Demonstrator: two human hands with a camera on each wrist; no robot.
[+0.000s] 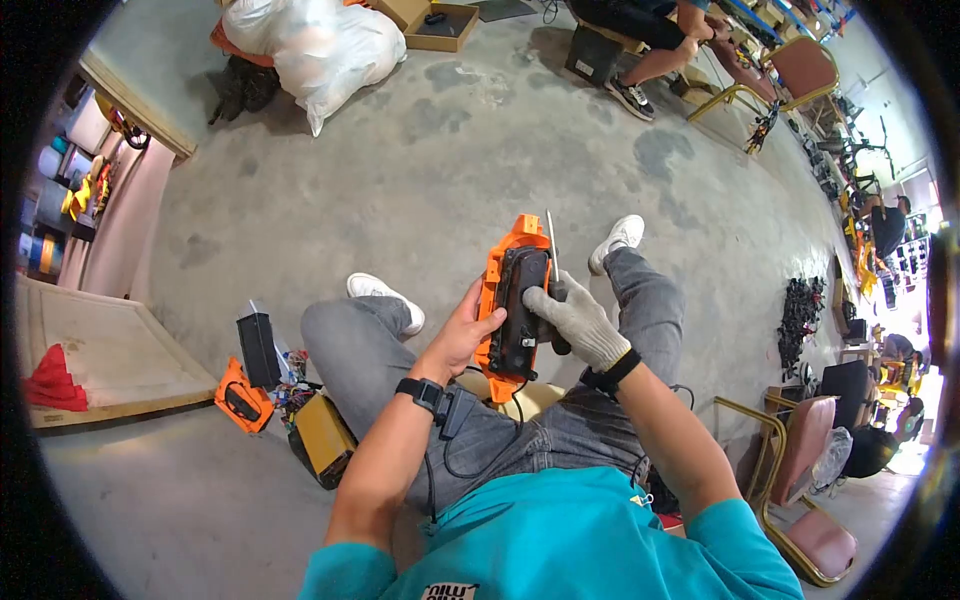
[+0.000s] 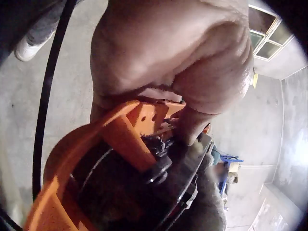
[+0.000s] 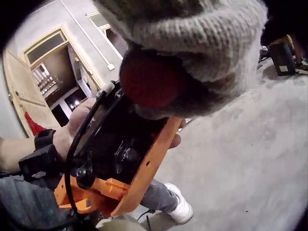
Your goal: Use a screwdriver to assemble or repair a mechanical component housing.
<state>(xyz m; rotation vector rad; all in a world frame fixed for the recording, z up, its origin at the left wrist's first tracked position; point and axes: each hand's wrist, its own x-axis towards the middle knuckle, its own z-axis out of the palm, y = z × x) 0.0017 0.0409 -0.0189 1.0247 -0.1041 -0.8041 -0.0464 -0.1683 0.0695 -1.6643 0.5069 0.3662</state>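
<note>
In the head view an orange plastic housing point(image 1: 497, 290) with a long black insert point(image 1: 522, 310) is held up over the person's lap. The bare left hand point(image 1: 462, 328) grips its left side, thumb on top and fingers behind the shell. At its right side the gloved right hand point(image 1: 583, 318) holds a screwdriver, its thin metal shaft point(image 1: 551, 245) pointing away from the body along the housing. The gloved thumb lies over the black insert. In the right wrist view the round red end of the screwdriver handle point(image 3: 149, 82) shows beneath the knitted glove point(image 3: 202, 48). A black cable point(image 3: 72, 159) runs past the housing.
On the floor at left lie another orange housing point(image 1: 243, 397), a black box-shaped part point(image 1: 259, 348) and a gold-coloured box point(image 1: 325, 440). A chair point(image 1: 800, 470) stands at right. Ahead are white bags point(image 1: 325, 50), a cardboard box point(image 1: 440, 28) and a seated person point(image 1: 665, 40).
</note>
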